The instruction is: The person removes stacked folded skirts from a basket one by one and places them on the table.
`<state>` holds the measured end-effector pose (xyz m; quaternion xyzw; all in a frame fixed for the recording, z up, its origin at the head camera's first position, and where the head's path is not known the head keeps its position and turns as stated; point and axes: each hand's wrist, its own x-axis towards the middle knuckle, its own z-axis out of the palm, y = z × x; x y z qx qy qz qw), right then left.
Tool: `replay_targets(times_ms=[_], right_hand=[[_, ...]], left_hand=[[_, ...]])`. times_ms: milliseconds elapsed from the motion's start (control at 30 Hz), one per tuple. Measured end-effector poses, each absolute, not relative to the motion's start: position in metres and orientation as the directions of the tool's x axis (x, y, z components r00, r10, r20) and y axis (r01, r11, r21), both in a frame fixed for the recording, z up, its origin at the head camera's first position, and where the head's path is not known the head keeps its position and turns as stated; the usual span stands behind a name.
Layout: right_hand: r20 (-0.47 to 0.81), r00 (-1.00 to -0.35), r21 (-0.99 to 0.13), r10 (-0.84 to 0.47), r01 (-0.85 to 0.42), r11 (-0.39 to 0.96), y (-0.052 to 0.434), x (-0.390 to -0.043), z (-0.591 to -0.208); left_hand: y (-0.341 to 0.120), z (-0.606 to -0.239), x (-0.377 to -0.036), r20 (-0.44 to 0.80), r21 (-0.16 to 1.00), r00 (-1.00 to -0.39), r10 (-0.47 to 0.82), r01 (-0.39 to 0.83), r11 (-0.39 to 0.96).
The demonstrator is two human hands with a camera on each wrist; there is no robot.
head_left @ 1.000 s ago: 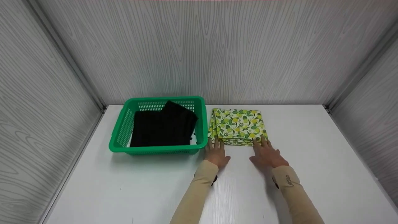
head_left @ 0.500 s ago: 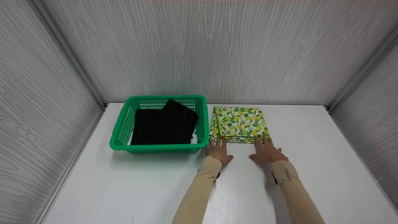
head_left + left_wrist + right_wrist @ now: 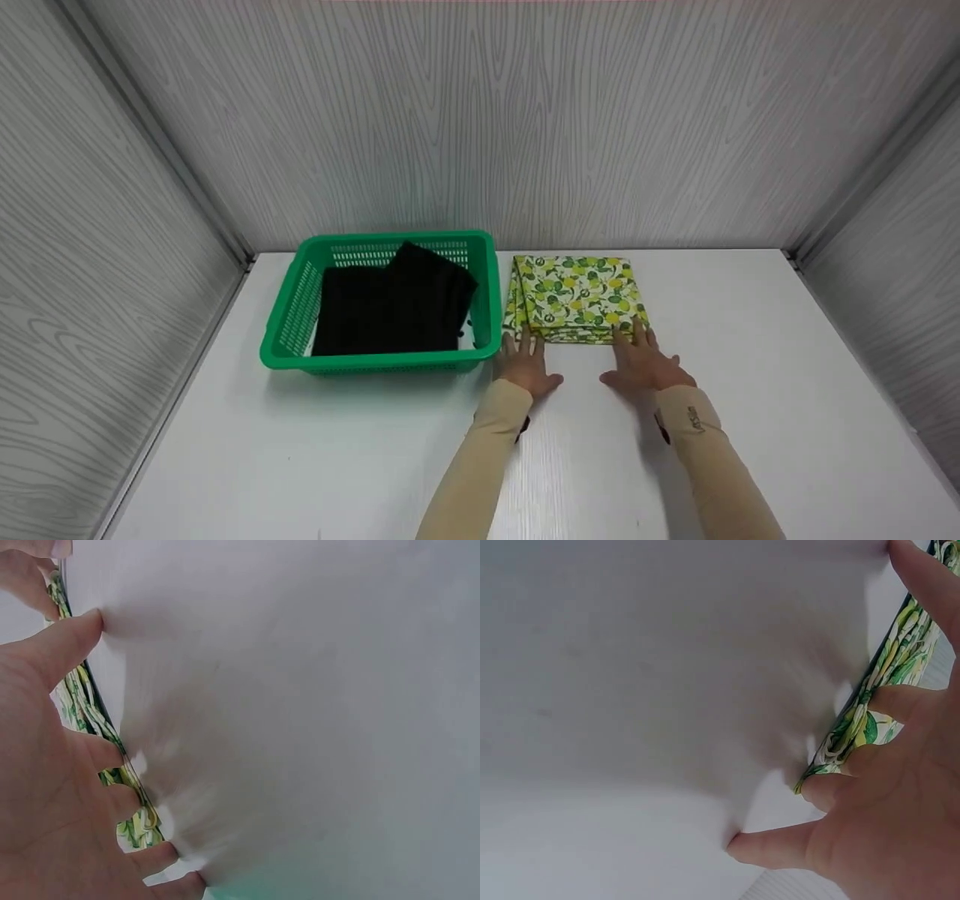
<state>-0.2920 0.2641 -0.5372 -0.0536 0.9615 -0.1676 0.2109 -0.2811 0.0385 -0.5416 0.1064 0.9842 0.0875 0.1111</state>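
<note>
A folded cloth (image 3: 577, 292) with a green and yellow lemon print lies flat near the back of the white table, its stacked layers showing along the near edge. My left hand (image 3: 523, 370) is spread at the cloth's near left corner, fingertips on that edge and the thumb out to the right on the table. At the near right corner my right hand (image 3: 643, 367) lies the same way, its fingers stretched over the edge. In the left wrist view, the cloth's layered edge (image 3: 90, 709) shows behind the fingers; the right wrist view shows the layers (image 3: 855, 720) touched by the fingertips.
Just left of the cloth stands a green plastic basket (image 3: 390, 361) with folded black cloths (image 3: 382, 311) inside. Its right side is close to my left fingers. Grey wood-grain panels (image 3: 480, 127) enclose the white table (image 3: 360, 465) at the back and both sides.
Both hands have slid slightly forward, and the lemon-print cloth has shifted a little toward the back panel. Over the last half second the hands and cloth stay nearly still.
</note>
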Motion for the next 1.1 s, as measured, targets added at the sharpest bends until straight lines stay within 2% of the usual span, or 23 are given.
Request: replay_targets(times_ms=[200,367,567,800,967,1100], right_hand=[[-0.347,-0.914,-0.356,-0.212,-0.081,0.931,0.259,-0.292,-0.539],[-0.271,-0.939,-0.407,-0.213,-0.089,0.909,0.261,-0.291,-0.531],[-0.168,-0.956,-0.393,-0.242,-0.160,0.906,0.261,-0.290,-0.515],[-0.055,-0.964,-0.348,-0.260,-0.225,0.910,0.252,-0.289,-0.500],[0.173,-0.941,-0.267,-0.290,-0.328,0.906,0.244,-0.289,-0.495],[0.314,-0.907,-0.310,-0.281,-0.378,0.873,0.237,-0.289,-0.494]], left_hand=[[0.030,-0.543,-0.281,-0.165,0.161,-0.964,0.209,0.183,0.970],[0.031,-0.541,-0.278,-0.078,0.144,-0.972,0.222,0.209,0.967],[0.039,-0.527,-0.269,0.017,0.033,-0.961,0.276,0.277,0.960],[0.035,-0.504,-0.264,0.173,-0.068,-0.915,0.364,0.358,0.931],[0.018,-0.494,-0.267,0.319,-0.122,-0.857,0.404,0.386,0.915],[0.002,-0.488,-0.268,0.474,-0.140,-0.775,0.419,0.404,0.904]])
